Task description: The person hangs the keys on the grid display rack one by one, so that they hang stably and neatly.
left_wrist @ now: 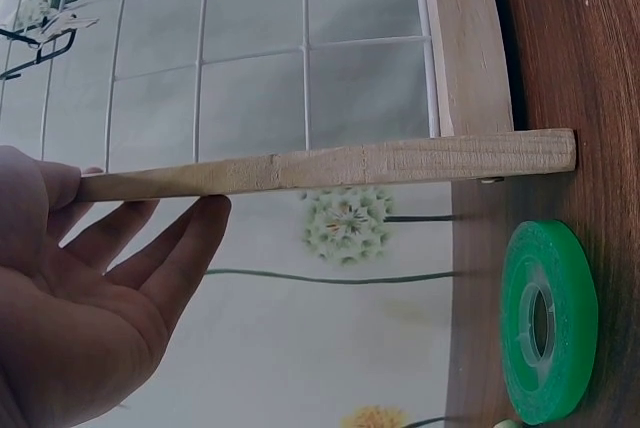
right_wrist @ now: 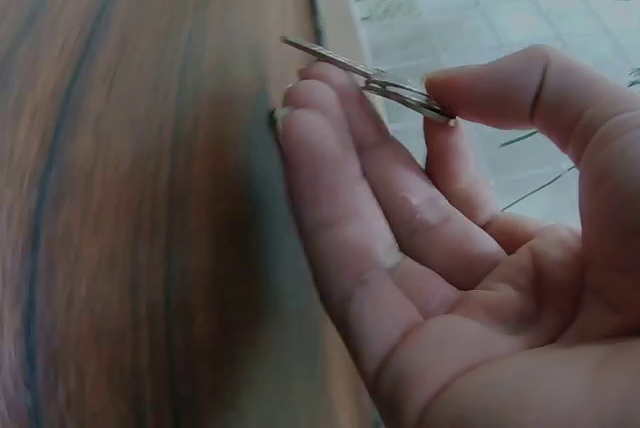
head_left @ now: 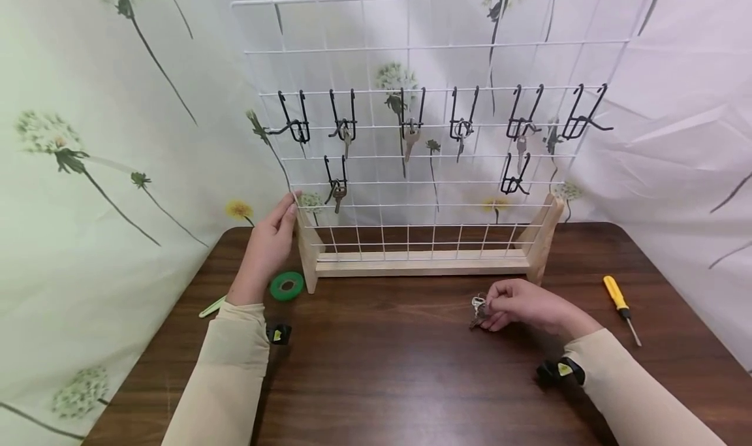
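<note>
My right hand (head_left: 523, 305) pinches a bunch of keys (head_left: 478, 310) just above the worktop (head_left: 382, 367). My left hand (head_left: 267, 250), fingers straight, rests against the wire rack's wooden post (head_left: 307, 250).

A dark wooden surface (head_left: 376, 381) stands against pale fabric backdrop (head_left: 88, 106) printed with dandelions, evenly lit.

The right hand (right_wrist: 470, 248) fills the lower right of the frame, thumb and fingers pinching thin metal keys (right_wrist: 365, 78) near the top centre. The brown wooden table (right_wrist: 130, 198) spreads across the left, blurred.
</note>
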Demonstrator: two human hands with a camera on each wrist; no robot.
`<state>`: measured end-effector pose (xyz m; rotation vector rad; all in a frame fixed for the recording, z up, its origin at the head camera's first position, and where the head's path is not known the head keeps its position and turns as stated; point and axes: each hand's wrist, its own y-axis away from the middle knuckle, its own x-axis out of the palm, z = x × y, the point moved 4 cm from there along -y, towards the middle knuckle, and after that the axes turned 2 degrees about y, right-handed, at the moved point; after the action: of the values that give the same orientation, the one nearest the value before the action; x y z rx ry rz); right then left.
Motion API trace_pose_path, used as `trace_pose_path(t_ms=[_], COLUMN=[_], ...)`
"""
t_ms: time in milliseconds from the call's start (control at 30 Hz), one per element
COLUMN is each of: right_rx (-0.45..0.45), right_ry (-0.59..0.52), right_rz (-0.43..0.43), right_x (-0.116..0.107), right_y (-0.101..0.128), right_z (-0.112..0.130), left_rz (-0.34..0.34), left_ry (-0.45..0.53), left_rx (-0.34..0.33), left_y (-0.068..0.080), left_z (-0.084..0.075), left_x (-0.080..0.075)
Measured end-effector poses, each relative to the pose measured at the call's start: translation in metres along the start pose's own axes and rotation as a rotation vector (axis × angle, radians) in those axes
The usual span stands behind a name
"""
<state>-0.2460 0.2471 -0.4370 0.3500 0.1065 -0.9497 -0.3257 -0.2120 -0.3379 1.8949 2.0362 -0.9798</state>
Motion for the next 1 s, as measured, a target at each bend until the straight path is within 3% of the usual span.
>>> trace_pose_path(t_ms=[233, 433, 733, 1000], right_rx=[-0.098, -0.193, -0.206, -0.249], right_ry=[0.009, 0.041, 0.117, 0.142], right_rz=[-0.002, -0.065, -0.240, -0.284], right_x=[0.007, 0.012, 0.016, 0.018], right_y=[0.010, 0.017, 0.029, 0.034], right_z=[0.031, 0.060, 0.078, 0.092], left_rz=[0.005, -0.001, 0.017, 0.003], left_ry=[0.010, -0.001, 0.007, 0.003], left_rx=[-0.021, -0.006, -0.011, -0.011], left_y=[0.003, 0.001, 0.002, 0.002], left_z=[-0.001, -0.001, 0.002, -0.001], left_x=[-0.001, -0.001, 0.004, 0.001])
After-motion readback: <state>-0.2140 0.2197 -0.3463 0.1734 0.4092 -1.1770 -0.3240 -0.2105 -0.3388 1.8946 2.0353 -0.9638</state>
